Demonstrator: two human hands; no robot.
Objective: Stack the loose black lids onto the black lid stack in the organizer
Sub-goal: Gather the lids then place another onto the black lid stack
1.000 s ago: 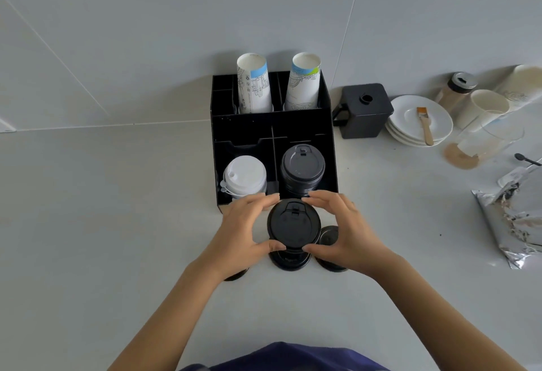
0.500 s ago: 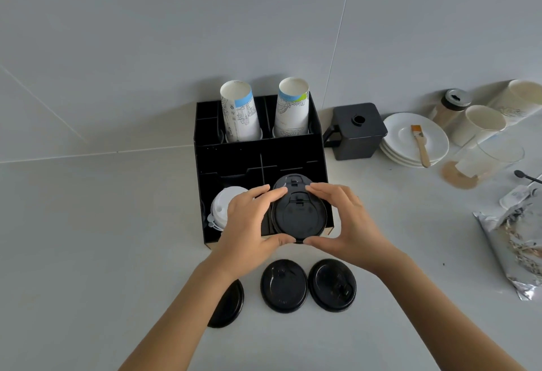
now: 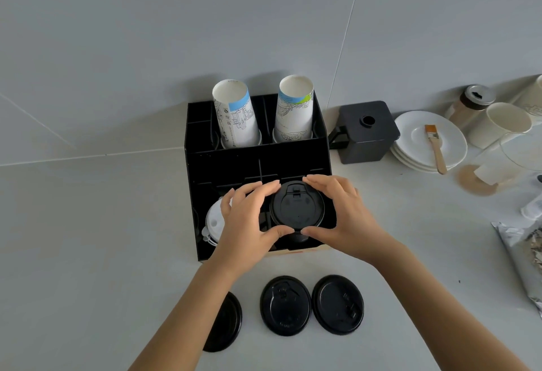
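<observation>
A black lid [image 3: 296, 209] sits on top of the black lid stack in the front right compartment of the black organizer [image 3: 258, 159]. My left hand [image 3: 249, 221] and my right hand [image 3: 340, 215] both grip this lid by its rim, fingers at the back, thumbs at the front. The stack beneath is mostly hidden by the lid and my hands. Three loose black lids lie on the counter in front of the organizer: one [image 3: 227, 323] partly under my left forearm, one [image 3: 286, 305] in the middle, one [image 3: 338, 303] to the right.
A white lid stack [image 3: 213, 224] fills the front left compartment. Two paper cup stacks [image 3: 234, 118] [image 3: 294, 109] stand in the back row. Right of the organizer are a black square box [image 3: 365, 131], white saucers [image 3: 410, 141] with a brush [image 3: 435, 147], cups and a foil bag [image 3: 525, 256].
Both hands carried the black lid up from the counter and over the organizer, and now hold it on the black lid stack. The camera view tilted down and closer.
</observation>
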